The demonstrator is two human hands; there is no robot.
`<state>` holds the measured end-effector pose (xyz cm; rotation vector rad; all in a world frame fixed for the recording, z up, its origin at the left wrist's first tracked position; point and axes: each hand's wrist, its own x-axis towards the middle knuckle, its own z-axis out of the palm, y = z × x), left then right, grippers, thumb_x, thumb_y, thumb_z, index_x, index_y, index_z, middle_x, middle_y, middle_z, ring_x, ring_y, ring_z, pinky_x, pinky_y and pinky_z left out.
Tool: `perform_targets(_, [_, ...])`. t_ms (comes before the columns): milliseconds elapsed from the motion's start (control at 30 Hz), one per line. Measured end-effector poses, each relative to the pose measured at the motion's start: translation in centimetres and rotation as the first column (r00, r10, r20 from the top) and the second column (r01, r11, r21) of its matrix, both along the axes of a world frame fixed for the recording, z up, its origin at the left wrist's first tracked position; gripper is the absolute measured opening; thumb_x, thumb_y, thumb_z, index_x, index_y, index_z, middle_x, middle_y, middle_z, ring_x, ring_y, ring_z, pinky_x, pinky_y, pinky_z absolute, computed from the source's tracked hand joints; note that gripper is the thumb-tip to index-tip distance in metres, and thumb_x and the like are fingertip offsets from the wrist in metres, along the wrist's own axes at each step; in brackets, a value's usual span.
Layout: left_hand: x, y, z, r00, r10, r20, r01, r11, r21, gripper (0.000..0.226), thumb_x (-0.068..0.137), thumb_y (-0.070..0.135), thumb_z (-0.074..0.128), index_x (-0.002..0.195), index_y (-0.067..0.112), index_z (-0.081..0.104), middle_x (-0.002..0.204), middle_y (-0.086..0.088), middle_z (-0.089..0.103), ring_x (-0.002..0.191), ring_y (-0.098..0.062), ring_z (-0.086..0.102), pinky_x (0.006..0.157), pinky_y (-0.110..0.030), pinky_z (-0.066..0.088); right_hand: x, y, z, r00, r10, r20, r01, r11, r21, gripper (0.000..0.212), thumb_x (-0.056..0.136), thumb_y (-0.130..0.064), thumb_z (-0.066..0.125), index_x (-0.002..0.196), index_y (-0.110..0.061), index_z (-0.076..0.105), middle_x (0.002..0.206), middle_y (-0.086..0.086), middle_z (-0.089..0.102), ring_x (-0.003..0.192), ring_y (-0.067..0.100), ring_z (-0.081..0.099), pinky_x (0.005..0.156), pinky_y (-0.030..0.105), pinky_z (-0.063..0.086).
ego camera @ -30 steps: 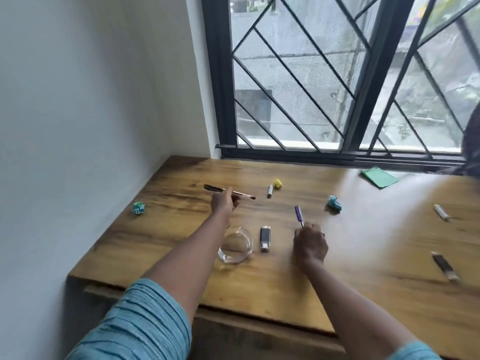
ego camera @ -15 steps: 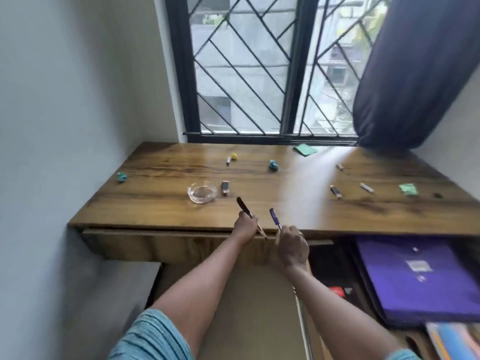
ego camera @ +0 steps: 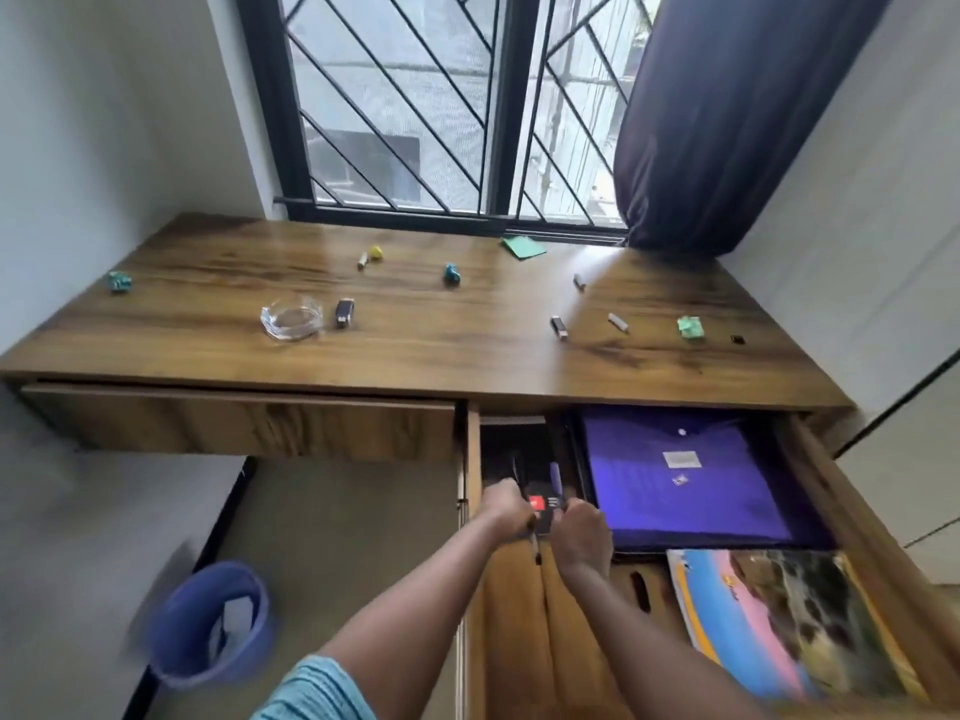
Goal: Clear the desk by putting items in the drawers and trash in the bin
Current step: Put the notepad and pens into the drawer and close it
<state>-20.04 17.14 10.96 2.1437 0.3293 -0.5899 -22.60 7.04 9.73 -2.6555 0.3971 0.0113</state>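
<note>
Just above the open drawer (ego camera: 473, 449), gripped a dark pen (ego camera: 535, 549) in the curled left hand (ego camera: 506, 510) and a purple pen (ego camera: 556, 481) in the curled right hand (ego camera: 584, 537), hands side by side, left of the drawer's purple folder (ego camera: 675, 491). Beyond the drawer, saw a glass dish (ego camera: 291, 319) on the desk (ego camera: 441, 345).

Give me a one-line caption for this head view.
Left hand holds a dark pen, right hand a purple pen, over the open drawer beside a purple folder.
</note>
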Motion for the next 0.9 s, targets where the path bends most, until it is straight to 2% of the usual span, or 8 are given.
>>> perform_targets(33, [-0.7,-1.0,-0.9,1.0,-0.014,-0.008,0.014,0.999,0.046,0.022,0.088,0.009,0.057,0.107,0.004,0.064,0.102,-0.01,0.065,0.103,-0.022,0.063,0.091,-0.031,0.051,-0.5,-0.9,-0.6,1.0,0.008,-0.03,-0.007,0.999,0.033,0.028,0.097,-0.018,0.043,0.095,-0.003,0.066,0.093,0.011,0.07,0.086,0.021,0.066,0.047,0.015,0.031])
perform_targets(100, [-2.8,-2.6,-2.7,0.999,-0.017,-0.039,0.022,0.99,0.138,0.023,0.091,0.008,0.053,0.11,0.004,0.063,0.108,-0.011,0.065,0.106,-0.024,0.063,0.093,-0.034,0.051,-1.5,-2.1,-1.8,0.995,0.013,-0.096,-0.004,0.995,0.096,0.027,0.095,-0.017,0.045,0.088,-0.003,0.068,0.089,0.012,0.071,0.083,0.023,0.067,0.046,0.018,0.039])
perform_targets(200, [-5.8,-4.0,-5.1,0.994,0.084,-0.071,-0.075,0.989,0.126,0.03,0.096,0.015,0.038,0.105,0.004,0.064,0.112,-0.014,0.065,0.107,-0.03,0.063,0.091,-0.04,0.053,-2.9,-3.0,-3.4,0.981,0.059,-0.185,-0.033,0.99,0.14,0.028,0.092,-0.015,0.045,0.09,-0.004,0.07,0.093,0.015,0.071,0.086,0.026,0.067,0.068,0.03,0.052])
perform_targets(367, [-9.0,-5.5,-7.1,0.974,0.219,-0.062,-0.213,0.972,0.1,0.048,0.096,0.035,0.017,0.102,0.007,0.056,0.117,-0.018,0.057,0.11,-0.035,0.056,0.098,-0.043,0.045,-5.2,-4.1,-4.6,0.936,0.201,-0.29,-0.148,0.969,0.195,0.026,0.095,-0.01,0.04,0.095,-0.003,0.065,0.101,0.011,0.067,0.08,0.02,0.059,0.062,0.023,0.039])
perform_targets(567, [-11.0,-7.2,-5.8,0.999,0.04,0.021,-0.045,0.937,0.347,0.031,0.102,0.025,0.028,0.11,0.01,0.054,0.117,-0.009,0.053,0.108,-0.019,0.052,0.099,-0.031,0.045,-6.6,-4.2,-4.8,0.902,0.348,-0.256,-0.319,0.936,0.15,0.024,0.098,-0.016,0.04,0.094,-0.013,0.063,0.09,0.002,0.062,0.08,0.012,0.056,0.071,0.024,0.052])
perform_targets(700, [-11.7,-7.6,-6.1,0.997,-0.074,-0.036,0.082,0.882,0.465,0.026,0.098,0.023,0.044,0.12,0.012,0.054,0.123,-0.009,0.054,0.112,-0.02,0.055,0.097,-0.03,0.048,-6.9,-4.4,-4.4,0.896,0.376,-0.238,-0.343,0.924,0.167,0.023,0.098,-0.016,0.039,0.097,-0.012,0.062,0.084,-0.002,0.049,0.076,0.008,0.046,0.055,0.014,0.035])
perform_targets(833, [-11.7,-7.4,-5.6,0.995,-0.09,-0.04,0.098,0.864,0.493,0.022,0.097,0.023,0.045,0.111,0.012,0.059,0.113,-0.009,0.059,0.103,-0.02,0.06,0.088,-0.029,0.051,-7.3,-4.5,-4.8,0.918,0.319,-0.234,-0.255,0.93,0.264,0.031,0.097,-0.015,0.041,0.068,-0.02,0.05,0.078,0.0,0.054,0.068,0.01,0.048,0.057,0.018,0.04])
perform_targets(900, [-11.6,-7.5,-5.1,0.994,-0.113,-0.003,0.099,0.852,0.514,0.021,0.097,0.022,0.045,0.104,0.011,0.062,0.106,-0.008,0.063,0.096,-0.019,0.064,0.084,-0.029,0.055,-7.4,-5.1,-5.1,0.936,0.274,-0.221,-0.211,0.94,0.269,0.033,0.096,-0.019,0.042,0.064,-0.022,0.049,0.07,-0.002,0.053,0.061,0.008,0.047,0.054,0.018,0.039])
